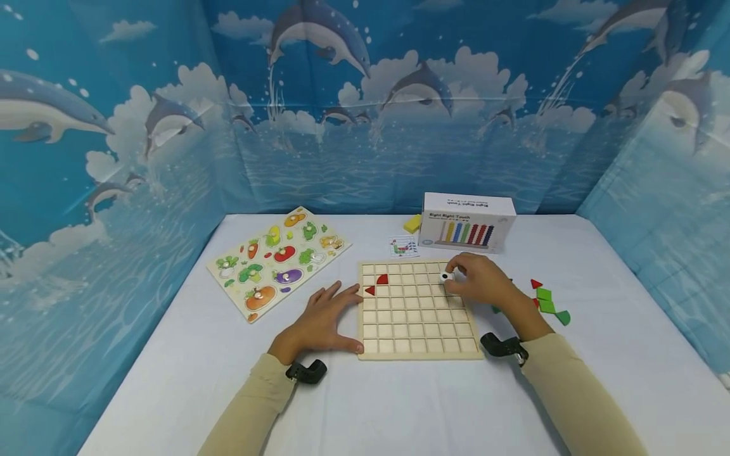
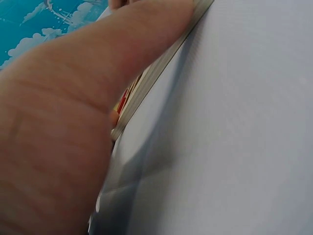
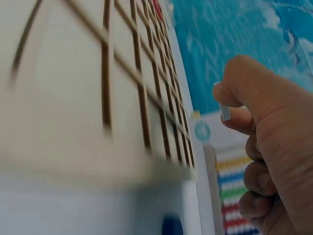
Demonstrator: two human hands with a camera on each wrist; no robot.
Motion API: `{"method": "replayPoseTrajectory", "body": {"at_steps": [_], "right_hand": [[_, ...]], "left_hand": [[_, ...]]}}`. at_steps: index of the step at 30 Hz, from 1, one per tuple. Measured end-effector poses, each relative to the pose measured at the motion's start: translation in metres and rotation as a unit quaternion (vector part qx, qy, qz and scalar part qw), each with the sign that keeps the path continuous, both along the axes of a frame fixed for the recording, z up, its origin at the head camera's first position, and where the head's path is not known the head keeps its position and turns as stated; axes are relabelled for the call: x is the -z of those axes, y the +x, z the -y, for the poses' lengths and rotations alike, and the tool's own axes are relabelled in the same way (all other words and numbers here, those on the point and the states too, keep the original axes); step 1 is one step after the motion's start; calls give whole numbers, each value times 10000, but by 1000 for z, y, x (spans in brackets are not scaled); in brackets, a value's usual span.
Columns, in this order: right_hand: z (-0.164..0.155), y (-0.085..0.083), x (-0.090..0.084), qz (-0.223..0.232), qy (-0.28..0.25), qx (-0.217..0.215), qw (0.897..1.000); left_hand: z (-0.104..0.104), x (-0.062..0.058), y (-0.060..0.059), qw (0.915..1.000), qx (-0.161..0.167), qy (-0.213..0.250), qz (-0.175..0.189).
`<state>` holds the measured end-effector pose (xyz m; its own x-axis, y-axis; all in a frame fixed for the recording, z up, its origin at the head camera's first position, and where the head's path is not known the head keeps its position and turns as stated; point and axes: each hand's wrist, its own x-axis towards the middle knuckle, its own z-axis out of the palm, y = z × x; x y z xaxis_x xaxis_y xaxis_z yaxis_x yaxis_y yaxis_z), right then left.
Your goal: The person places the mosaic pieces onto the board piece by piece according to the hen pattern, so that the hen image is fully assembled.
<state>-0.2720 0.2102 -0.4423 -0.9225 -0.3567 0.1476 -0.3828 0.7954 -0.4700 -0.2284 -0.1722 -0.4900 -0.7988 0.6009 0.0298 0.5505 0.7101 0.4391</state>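
Observation:
A wooden grid board (image 1: 421,356) lies flat on the white table. Its upper left squares hold a red quarter-circle tile (image 1: 383,279) and a red triangle tile (image 1: 371,291). My left hand (image 1: 325,323) spreads along the board's left side, with the thumb at the lower left corner and fingertips at the edge farther up. Over the board's upper right squares, my right hand (image 1: 483,278) pinches a small white tile (image 1: 445,277) with a black dot between thumb and index finger. The right wrist view shows this thin tile (image 3: 225,112) edge-on, raised above the grid.
Right of the board lie loose green tiles (image 1: 544,294), a red triangle (image 1: 536,284) and a dark green quarter-circle (image 1: 563,317). Behind it are a pattern card (image 1: 403,246), a white box (image 1: 464,221) and a yellow block (image 1: 412,223). A vegetable puzzle (image 1: 265,269) lies to the left.

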Motion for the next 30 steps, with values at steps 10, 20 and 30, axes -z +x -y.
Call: {"method": "replayPoseTrajectory", "body": {"at_steps": [10, 20, 30], "right_hand": [[67, -12, 7, -91, -118, -848, 9963], [95, -20, 25, -118, -380, -1225, 9917], [106, -20, 27, 9, -194, -1366, 9904]], "left_hand": [[-5, -1, -2, 10000, -23, -47, 65], [-5, -1, -2, 10000, -11, -85, 23], [0, 3, -4, 9998, -71, -189, 15]]}}
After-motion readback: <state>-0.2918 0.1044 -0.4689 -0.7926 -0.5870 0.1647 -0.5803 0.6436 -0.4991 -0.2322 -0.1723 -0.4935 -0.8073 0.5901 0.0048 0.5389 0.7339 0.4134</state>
